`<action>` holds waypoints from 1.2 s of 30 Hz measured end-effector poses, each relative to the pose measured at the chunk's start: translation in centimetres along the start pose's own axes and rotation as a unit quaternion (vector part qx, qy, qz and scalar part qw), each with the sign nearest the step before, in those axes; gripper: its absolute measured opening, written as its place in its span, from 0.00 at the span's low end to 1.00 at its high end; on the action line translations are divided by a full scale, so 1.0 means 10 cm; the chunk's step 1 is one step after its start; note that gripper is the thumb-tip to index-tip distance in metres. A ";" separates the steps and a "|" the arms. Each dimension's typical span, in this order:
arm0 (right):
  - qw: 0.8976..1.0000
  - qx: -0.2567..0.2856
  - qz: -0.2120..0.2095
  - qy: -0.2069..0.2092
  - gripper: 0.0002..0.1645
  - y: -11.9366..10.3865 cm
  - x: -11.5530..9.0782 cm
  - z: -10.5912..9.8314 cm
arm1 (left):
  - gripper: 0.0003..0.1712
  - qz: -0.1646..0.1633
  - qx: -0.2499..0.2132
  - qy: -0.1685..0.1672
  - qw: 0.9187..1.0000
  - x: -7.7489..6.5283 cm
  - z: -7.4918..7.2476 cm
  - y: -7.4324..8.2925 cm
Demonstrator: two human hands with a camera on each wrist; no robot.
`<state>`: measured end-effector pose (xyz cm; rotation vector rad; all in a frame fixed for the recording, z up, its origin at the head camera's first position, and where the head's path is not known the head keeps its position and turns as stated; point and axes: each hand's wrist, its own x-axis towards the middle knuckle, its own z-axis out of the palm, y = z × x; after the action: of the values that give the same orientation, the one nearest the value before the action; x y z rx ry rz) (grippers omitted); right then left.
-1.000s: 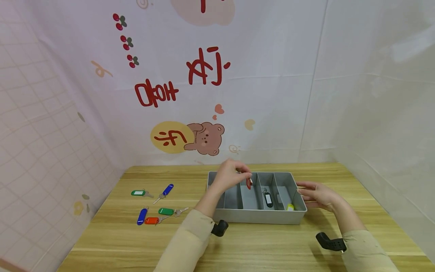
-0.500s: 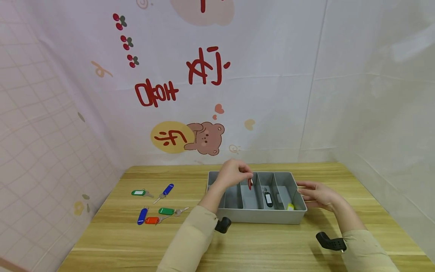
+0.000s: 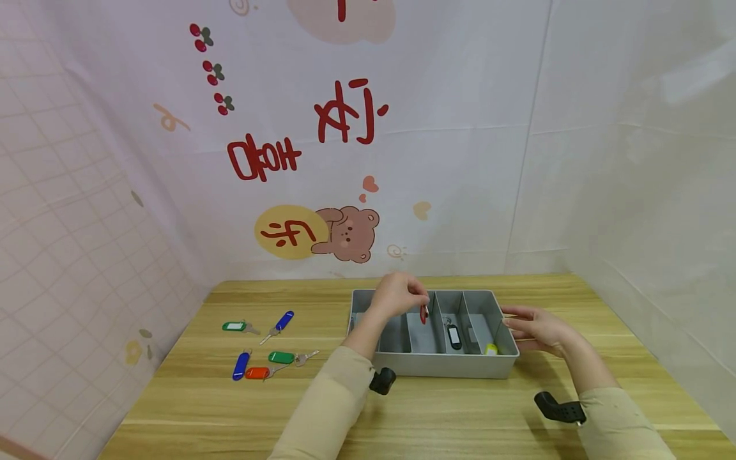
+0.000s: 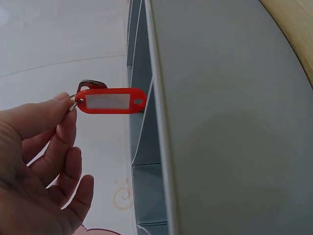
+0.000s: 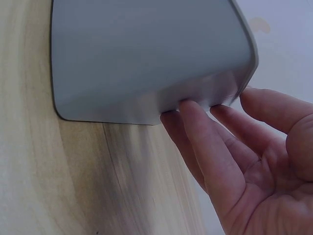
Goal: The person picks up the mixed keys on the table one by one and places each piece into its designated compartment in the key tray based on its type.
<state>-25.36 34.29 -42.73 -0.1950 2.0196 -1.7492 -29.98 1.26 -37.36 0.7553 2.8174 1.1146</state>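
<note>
My left hand [image 3: 397, 295] pinches the metal ring of a red key tag [image 4: 107, 101] between thumb and forefinger. The tag has a white label, and its key [image 4: 93, 84] dangles from the same ring. In the head view they hang over the middle compartment of a grey divided box [image 3: 443, 367]. At the box's right end my right hand [image 3: 543, 330] rests its extended fingertips against the outer wall. Inside the box, one compartment right of the middle holds a black key tag [image 3: 455, 337]. A yellow tag [image 3: 491, 349] lies in the far-right compartment.
Left of the box, several tagged keys lie on the wooden table [image 3: 190, 409]: green tags [image 3: 281, 358], blue tags [image 3: 284, 321] and an orange-red one [image 3: 257, 372]. A printed white cloth [image 3: 460, 160] hangs behind and along both sides.
My left hand has shifted slightly right, and the red key tag hangs a touch lower over the middle compartment. My right hand has stayed at the box's end.
</note>
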 end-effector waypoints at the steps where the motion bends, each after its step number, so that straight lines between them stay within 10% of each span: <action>1: 1.000 0.000 0.000 0.000 0.41 0.00 0.00 0.00 | 0.04 -0.002 0.001 -0.002 1.000 0.00 0.00 0.00; 36: 1.000 0.004 -0.006 -0.002 0.40 0.03 0.01 0.00 | 0.11 0.033 -0.061 -0.001 0.998 -0.17 -0.04 -0.15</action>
<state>-25.37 34.36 -43.07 -0.2090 2.0136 -1.7627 -29.18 -0.67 -38.27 0.8424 2.7120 1.2800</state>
